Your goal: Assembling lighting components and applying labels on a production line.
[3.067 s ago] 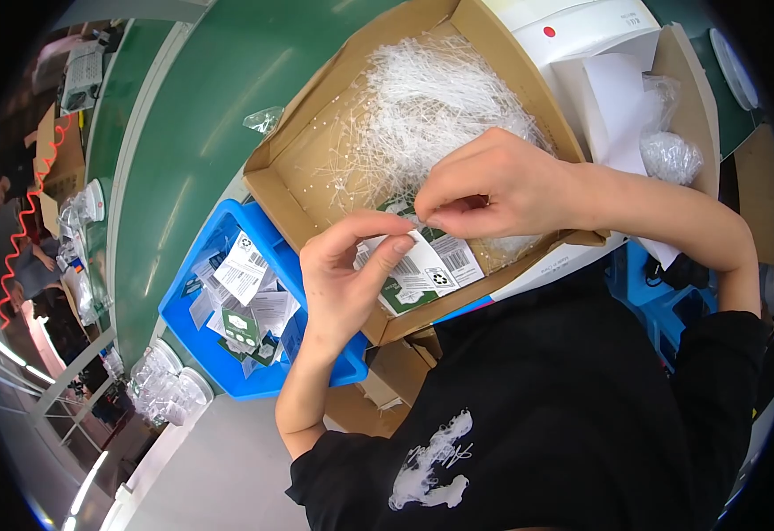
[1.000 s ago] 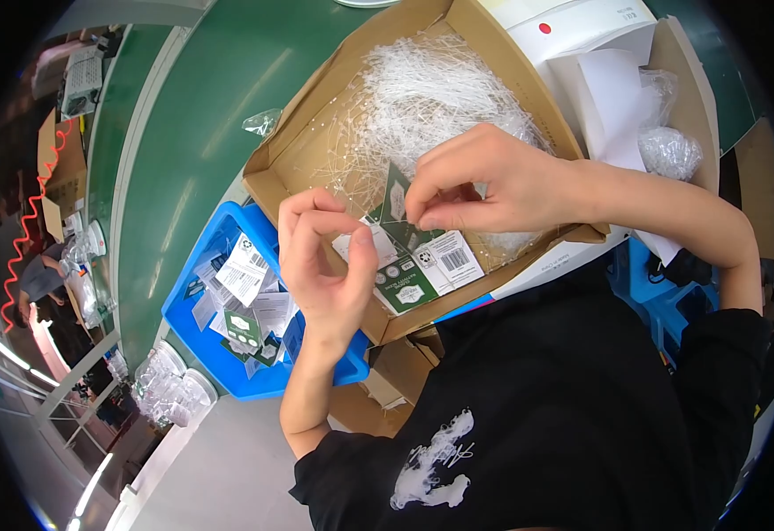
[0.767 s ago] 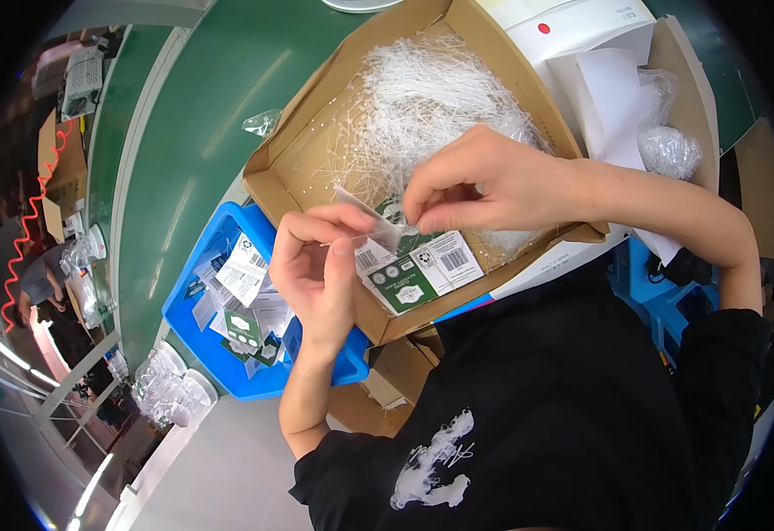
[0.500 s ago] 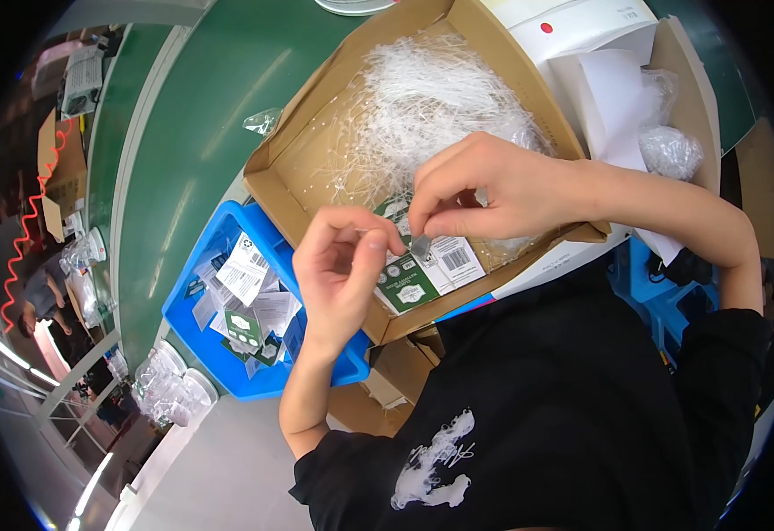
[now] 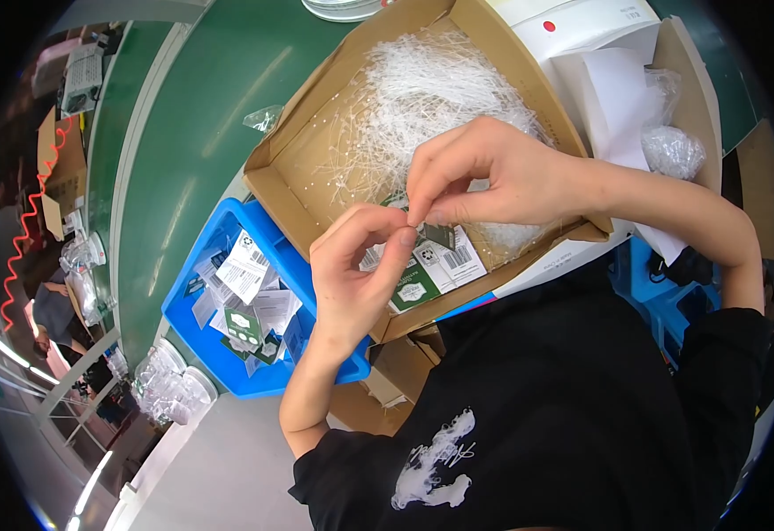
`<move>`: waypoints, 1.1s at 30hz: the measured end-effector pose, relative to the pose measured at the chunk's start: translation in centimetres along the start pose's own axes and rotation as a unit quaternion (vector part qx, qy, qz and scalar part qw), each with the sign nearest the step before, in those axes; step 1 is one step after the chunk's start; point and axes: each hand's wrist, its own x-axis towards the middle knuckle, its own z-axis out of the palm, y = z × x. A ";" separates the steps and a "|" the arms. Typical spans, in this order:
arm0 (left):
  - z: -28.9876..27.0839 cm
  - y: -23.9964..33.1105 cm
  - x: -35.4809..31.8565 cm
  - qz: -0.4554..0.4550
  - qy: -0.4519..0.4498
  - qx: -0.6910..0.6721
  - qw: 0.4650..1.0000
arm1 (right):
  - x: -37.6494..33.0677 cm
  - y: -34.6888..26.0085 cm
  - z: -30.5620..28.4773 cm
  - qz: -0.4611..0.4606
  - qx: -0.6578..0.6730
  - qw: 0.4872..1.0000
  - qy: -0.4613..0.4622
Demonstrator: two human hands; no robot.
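Observation:
My left hand (image 5: 356,265) and my right hand (image 5: 493,177) meet fingertip to fingertip above the near part of a cardboard tray (image 5: 285,181). Each is closed in a pinch. A small dark tag (image 5: 441,235) hangs just under my right fingertips. Whatever my left fingers pinch is too small to make out. Below the hands, green and white printed cards (image 5: 415,288) lie in the tray, partly covered by my hands. Behind them is a heap of thin white plastic strands (image 5: 431,84), with loose ones scattered around it.
Left of the tray, a blue plastic bin (image 5: 219,367) holds several tags and cards. A clear plastic scrap (image 5: 263,118) lies on the green table (image 5: 183,142). To the right stands an open box (image 5: 701,97) with white paper (image 5: 599,106) and clear wrap (image 5: 673,152).
Both hands have risen slightly away from me, and my left hand has also shifted right, so their fingertips now meet. The small dark tag shows larger, under my right fingers.

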 end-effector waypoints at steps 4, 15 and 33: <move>-0.1 0.0 -0.1 -0.016 0.003 -0.004 1.000 | 0.1 0.1 0.1 -0.001 -0.005 1.000 -0.001; 0.0 0.0 -0.1 -0.010 0.011 0.016 1.000 | 0.0 -0.3 0.3 0.032 0.007 0.999 0.000; 0.1 0.0 0.1 0.053 0.022 0.100 0.993 | 0.0 -0.3 0.2 0.030 0.001 1.000 0.003</move>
